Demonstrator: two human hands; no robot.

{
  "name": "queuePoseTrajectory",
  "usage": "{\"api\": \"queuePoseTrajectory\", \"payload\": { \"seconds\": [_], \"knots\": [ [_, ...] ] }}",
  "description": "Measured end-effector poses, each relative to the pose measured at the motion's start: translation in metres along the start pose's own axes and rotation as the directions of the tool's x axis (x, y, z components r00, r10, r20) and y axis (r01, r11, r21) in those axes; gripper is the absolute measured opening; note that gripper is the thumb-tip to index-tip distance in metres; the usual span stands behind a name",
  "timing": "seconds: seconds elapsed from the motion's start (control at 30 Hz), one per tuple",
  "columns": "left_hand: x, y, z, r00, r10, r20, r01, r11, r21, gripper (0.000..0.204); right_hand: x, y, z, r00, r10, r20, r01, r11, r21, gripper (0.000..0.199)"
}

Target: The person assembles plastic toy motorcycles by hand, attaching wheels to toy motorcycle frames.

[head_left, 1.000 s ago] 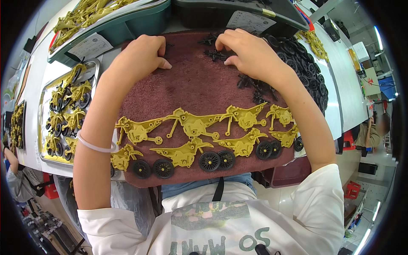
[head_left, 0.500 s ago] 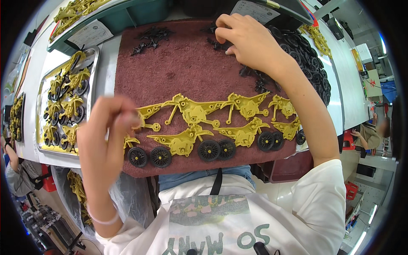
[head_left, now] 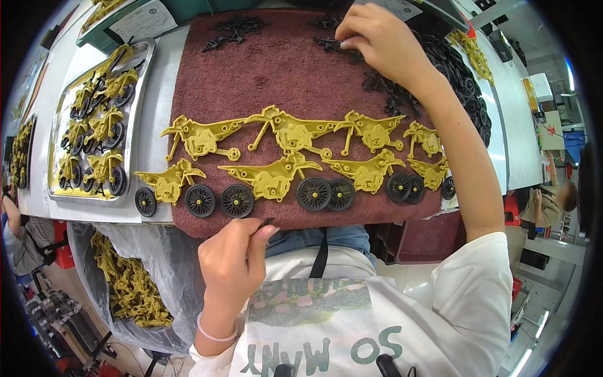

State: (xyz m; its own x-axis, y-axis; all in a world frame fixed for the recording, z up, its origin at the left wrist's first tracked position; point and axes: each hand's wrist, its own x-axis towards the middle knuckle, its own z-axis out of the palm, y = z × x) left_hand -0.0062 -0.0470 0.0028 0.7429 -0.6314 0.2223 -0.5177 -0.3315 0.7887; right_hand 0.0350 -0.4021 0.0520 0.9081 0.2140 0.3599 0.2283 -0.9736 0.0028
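Note:
In front of me, yellow toy motorcycle body halves lie in two rows on a reddish-brown towel point(head_left: 251, 81). The upper row includes a large half point(head_left: 292, 131); the lower row includes another half point(head_left: 267, 181), with black spoked wheels point(head_left: 237, 201) set against or beside the lower halves. My left hand point(head_left: 229, 261) is closed at the towel's near edge, pinching a small black part point(head_left: 267, 222) mostly hidden by the fingertips. At the far right of the towel, my right hand point(head_left: 383, 47) pinches a small black plastic part point(head_left: 329, 44) among scattered similar pieces.
A metal tray point(head_left: 53, 147) with assembled yellow motorcycles stands left. Black wheels point(head_left: 461, 85) are heaped at the right. More small black parts point(head_left: 232, 28) lie far left on the towel. A plastic bag point(head_left: 179, 251) below the table's left holds yellow pieces point(head_left: 129, 283). Bins line the back.
My left hand has come down and right, from over the left halves to the near edge, uncovering them. My right hand stays at the black parts, its fingers now closed together on one.

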Motion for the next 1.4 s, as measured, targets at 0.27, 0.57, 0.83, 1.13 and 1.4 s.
{"api": "queuePoseTrajectory", "payload": {
  "seconds": [0.27, 0.57, 0.83, 1.13, 1.4],
  "knots": [
    [0.01, 0.008, 0.015, 0.971, 0.239, 0.012, -0.212, 0.837, 0.505, 0.027, -0.003, -0.022, -0.018, 0.923, 0.275, -0.27, -0.173, 0.922, 0.345, 0.008],
    [0.015, 0.019, 0.02, 0.978, 0.204, 0.047, -0.189, 0.769, 0.611, 0.029, -0.003, -0.01, -0.004, 0.757, 0.232, -0.611, 0.294, 0.713, 0.636, 0.007],
    [0.018, 0.027, 0.021, 0.987, 0.15, 0.066, -0.16, 0.795, 0.585, 0.025, -0.007, -0.014, -0.02, 0.97, 0.226, -0.092, -0.202, 0.955, 0.217, 0.009],
    [0.018, 0.031, 0.023, 0.994, 0.096, 0.056, -0.111, 0.813, 0.571, 0.021, -0.026, 0.019, -0.012, 0.957, 0.267, 0.117, -0.289, 0.921, 0.262, 0.014],
    [0.021, 0.031, 0.023, 0.996, 0.053, 0.068, -0.081, 0.835, 0.545, 0.019, -0.026, 0.005, -0.03, 0.875, 0.484, 0.017, -0.398, 0.698, 0.595, 0.009]
  ]
}}
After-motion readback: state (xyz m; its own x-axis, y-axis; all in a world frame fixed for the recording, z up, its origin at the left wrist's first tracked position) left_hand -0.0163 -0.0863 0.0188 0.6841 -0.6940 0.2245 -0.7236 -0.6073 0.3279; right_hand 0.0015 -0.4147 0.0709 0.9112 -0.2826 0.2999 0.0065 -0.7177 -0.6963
